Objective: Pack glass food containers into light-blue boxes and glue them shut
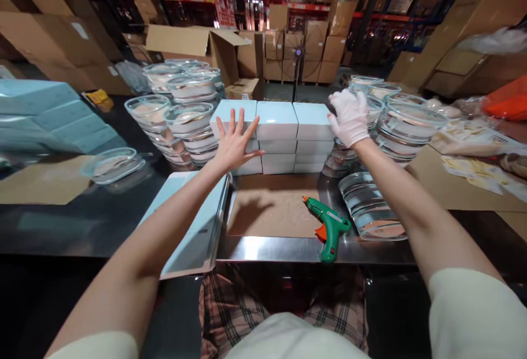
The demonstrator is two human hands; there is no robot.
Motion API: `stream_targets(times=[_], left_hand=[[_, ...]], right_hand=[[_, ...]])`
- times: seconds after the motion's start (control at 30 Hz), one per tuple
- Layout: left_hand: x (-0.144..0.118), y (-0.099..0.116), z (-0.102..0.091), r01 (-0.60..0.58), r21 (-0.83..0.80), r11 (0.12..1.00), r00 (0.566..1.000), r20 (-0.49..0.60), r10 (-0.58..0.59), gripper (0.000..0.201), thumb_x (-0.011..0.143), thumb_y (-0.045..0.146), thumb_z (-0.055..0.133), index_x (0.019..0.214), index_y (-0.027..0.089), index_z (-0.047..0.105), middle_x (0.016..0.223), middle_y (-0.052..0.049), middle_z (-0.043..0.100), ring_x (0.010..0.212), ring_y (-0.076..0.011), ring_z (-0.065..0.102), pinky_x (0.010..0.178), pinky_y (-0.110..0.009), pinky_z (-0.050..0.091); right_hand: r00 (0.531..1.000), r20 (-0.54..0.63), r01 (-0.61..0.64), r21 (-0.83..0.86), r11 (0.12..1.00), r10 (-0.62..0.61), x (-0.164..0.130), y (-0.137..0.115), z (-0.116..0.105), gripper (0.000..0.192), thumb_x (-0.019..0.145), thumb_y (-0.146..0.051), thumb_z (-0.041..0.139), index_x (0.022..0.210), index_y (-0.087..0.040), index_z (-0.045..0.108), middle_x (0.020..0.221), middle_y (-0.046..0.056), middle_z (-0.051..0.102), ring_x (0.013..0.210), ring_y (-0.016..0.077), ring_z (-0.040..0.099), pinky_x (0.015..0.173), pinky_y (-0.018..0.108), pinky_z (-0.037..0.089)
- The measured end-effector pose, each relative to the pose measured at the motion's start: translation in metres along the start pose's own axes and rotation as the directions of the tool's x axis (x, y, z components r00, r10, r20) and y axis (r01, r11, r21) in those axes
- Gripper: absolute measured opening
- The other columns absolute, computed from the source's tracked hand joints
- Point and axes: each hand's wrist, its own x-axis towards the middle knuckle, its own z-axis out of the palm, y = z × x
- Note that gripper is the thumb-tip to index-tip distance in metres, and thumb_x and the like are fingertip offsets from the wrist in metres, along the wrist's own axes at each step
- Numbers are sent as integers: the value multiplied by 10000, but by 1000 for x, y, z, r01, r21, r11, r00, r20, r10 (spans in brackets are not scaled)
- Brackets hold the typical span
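Observation:
Three side-by-side stacks of pale blue and white boxes (276, 123) stand at the back of the bench in front of me. My left hand (236, 142), bare and with fingers spread, is at the front of the left stack; whether it touches the boxes I cannot tell. My right hand (349, 116) wears a white glove and is at the right end of the row, its fingers bent but apart. Nothing shows in either hand. A green glue gun (331, 226) with an orange trigger lies on the bench, its nozzle over a cardboard sheet (275, 205).
Stacked glass bowls (191, 120) rise left of the boxes, with more bowls (405, 123) on the right. Flat pale blue sheets (181, 222) overhang the bench's front edge. Further left are piled blue boxes (45, 112). An open carton (197, 46) stands behind the bowls.

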Motion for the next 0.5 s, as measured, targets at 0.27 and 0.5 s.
stream_targets(times=[0.27, 0.5], left_hand=[[-73, 19, -23, 29, 7, 1000, 1000, 3, -29, 890, 959, 656, 567, 1675, 200, 301, 1769, -244, 99, 1638, -497, -27, 1203, -799, -85], [-151, -5, -66, 219, 45, 975, 976, 11, -220, 870, 974, 681, 484, 1621, 110, 376, 1655, -283, 410, 1535, -523, 373, 1199, -802, 211]], right_hand=[[907, 292, -320, 10, 947, 304, 18, 60, -30, 659, 975, -468, 635, 1413, 24, 608, 1528, 276, 559, 1442, 406, 484, 1186, 648, 224], [941, 292, -207, 105, 973, 169, -18, 93, -44, 572, 983, -271, 642, 1510, -62, 568, 1567, 135, 574, 1461, 265, 501, 1215, 393, 331]])
